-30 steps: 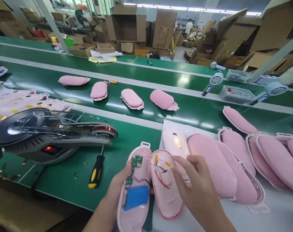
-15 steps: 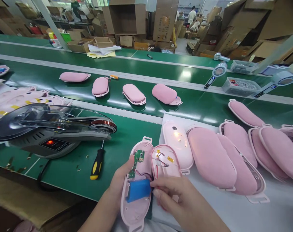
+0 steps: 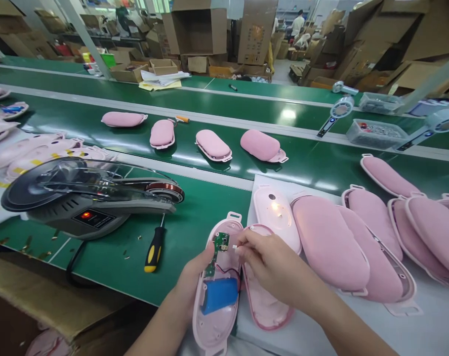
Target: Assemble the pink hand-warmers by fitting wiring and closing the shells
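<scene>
Our left grip (image 3: 196,277) clasps the open pink shell (image 3: 219,329), tilted above the desk (image 3: 135,277); our right grip (image 3: 263,259) pinches a small white connector (image 3: 235,247) beside the green circuit board (image 3: 222,241).

Green work surface (image 3: 194,198), near section: a grey tape-dispensing machine (image 3: 87,207) and a black-and-yellow screwdriver (image 3: 155,249) lie directly upon it, the screwdriver's tip beside the machine's front end. White sheet (image 3: 357,321), at right: supports several pink oval cases (image 3: 331,242). Green strip beyond: bears four pink cases in a spaced row and an orange-handled tool (image 3: 183,119).
</scene>
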### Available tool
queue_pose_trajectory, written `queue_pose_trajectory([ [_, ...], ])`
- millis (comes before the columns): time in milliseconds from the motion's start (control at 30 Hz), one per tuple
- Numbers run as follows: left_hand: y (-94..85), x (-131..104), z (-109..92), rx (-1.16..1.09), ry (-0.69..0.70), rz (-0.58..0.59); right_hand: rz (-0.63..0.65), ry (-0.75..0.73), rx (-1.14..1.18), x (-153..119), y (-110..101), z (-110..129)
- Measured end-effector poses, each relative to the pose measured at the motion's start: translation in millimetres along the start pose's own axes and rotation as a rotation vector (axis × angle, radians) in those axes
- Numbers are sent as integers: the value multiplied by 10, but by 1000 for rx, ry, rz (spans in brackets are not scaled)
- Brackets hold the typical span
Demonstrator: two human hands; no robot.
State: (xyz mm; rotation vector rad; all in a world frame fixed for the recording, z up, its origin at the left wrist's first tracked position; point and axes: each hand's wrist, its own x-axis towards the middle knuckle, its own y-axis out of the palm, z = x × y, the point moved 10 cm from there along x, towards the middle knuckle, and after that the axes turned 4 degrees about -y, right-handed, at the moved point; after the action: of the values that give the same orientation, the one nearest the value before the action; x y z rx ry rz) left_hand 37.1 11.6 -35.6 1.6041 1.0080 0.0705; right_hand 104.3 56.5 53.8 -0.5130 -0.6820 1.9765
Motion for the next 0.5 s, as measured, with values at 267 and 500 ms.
queue_pose_trajectory([
  [267, 54, 48, -18, -20, 23, 46, 276, 155, 574, 78, 221, -224],
  [500, 190, 4, -162, 25, 132, 66, 319, 347, 746, 60, 379, -402],
])
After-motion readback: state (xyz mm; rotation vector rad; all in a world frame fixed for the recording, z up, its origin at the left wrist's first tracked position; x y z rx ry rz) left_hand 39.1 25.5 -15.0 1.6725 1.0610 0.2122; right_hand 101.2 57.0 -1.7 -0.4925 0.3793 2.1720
